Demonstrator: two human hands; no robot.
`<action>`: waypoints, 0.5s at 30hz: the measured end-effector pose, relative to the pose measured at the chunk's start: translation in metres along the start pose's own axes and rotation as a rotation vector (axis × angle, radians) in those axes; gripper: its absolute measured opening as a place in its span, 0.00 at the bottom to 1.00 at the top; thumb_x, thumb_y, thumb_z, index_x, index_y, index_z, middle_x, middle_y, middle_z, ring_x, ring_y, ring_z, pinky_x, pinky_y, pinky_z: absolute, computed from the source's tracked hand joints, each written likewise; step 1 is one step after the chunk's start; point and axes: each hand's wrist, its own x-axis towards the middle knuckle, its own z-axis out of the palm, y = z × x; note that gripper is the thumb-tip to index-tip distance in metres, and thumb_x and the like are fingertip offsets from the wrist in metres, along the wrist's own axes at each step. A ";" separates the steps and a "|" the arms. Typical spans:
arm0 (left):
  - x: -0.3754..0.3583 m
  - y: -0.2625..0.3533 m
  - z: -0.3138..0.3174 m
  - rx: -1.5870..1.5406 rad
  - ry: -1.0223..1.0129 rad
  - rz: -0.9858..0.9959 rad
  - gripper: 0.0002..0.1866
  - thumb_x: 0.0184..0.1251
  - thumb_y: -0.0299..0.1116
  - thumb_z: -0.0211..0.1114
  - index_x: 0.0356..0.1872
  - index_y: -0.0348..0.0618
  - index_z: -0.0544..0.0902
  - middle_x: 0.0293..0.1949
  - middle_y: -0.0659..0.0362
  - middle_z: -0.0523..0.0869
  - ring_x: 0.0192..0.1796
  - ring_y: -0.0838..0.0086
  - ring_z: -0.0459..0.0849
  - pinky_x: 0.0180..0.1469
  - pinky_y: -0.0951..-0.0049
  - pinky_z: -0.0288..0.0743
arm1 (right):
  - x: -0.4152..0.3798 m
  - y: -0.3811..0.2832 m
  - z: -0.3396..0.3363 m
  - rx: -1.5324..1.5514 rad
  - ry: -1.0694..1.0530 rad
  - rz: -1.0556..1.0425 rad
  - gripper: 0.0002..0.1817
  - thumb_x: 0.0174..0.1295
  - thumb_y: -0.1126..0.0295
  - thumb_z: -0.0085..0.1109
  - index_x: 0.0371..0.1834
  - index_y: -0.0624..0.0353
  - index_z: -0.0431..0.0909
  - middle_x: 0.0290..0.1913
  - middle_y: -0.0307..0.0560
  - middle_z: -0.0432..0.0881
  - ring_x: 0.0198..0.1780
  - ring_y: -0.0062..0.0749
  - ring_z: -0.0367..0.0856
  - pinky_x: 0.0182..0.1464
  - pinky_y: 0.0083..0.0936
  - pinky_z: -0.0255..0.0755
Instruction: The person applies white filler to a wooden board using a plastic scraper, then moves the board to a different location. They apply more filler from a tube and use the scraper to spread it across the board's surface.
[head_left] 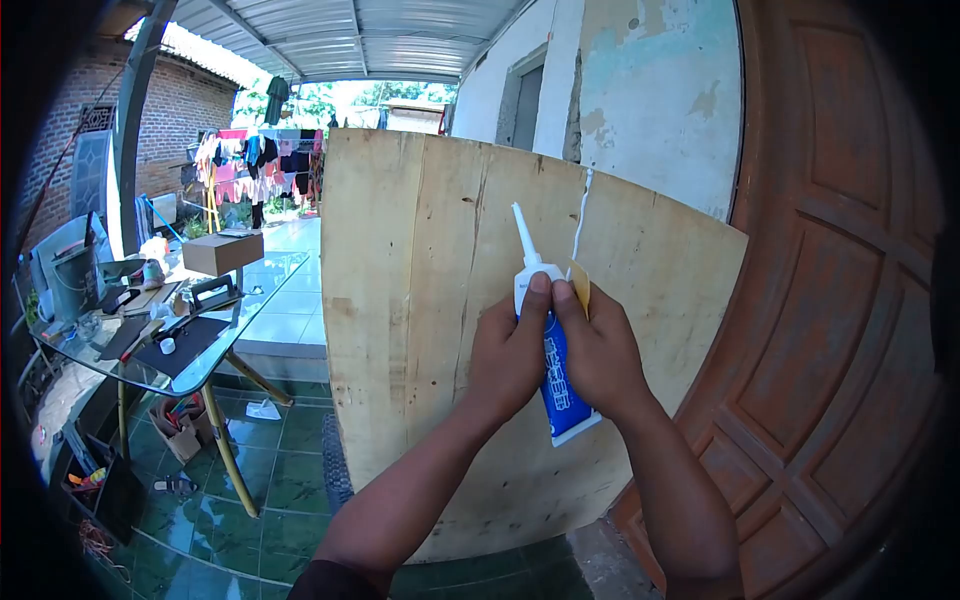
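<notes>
A blue and white squeeze tube [563,385] with a long white nozzle tilts up and to the left in front of a plywood board [400,260]. My left hand [508,345] is closed around its left side, the thumb pressed near the tube's shoulder. From the other side my right hand [605,350] grips the same tube, thumb beside the left one. A flat yellow piece, like a small spreader [580,284], sticks up by the right fingers; its lower part is hidden. A wavy white bead of paste [580,220] runs down the board from its top edge.
A brown panelled wooden door [800,270] stands close on the right. To the left, a glass-topped table [190,375] carries tools and a cardboard box [222,254]. A box of items [183,430] sits on the green tiled floor. Laundry [262,165] hangs behind.
</notes>
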 end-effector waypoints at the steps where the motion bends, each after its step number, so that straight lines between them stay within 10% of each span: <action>1: 0.011 0.007 -0.002 -0.013 -0.007 -0.010 0.33 0.84 0.59 0.48 0.41 0.35 0.84 0.28 0.63 0.82 0.33 0.82 0.77 0.38 0.73 0.72 | 0.012 -0.007 0.000 -0.005 -0.013 0.019 0.26 0.80 0.50 0.47 0.36 0.66 0.75 0.29 0.58 0.81 0.32 0.43 0.82 0.39 0.38 0.73; 15: 0.058 0.050 -0.016 -0.086 0.025 -0.061 0.33 0.80 0.64 0.52 0.33 0.40 0.82 0.26 0.63 0.78 0.31 0.81 0.74 0.40 0.73 0.69 | 0.063 -0.063 0.008 -0.095 -0.004 0.179 0.27 0.79 0.50 0.47 0.38 0.67 0.81 0.31 0.52 0.84 0.33 0.38 0.84 0.41 0.36 0.76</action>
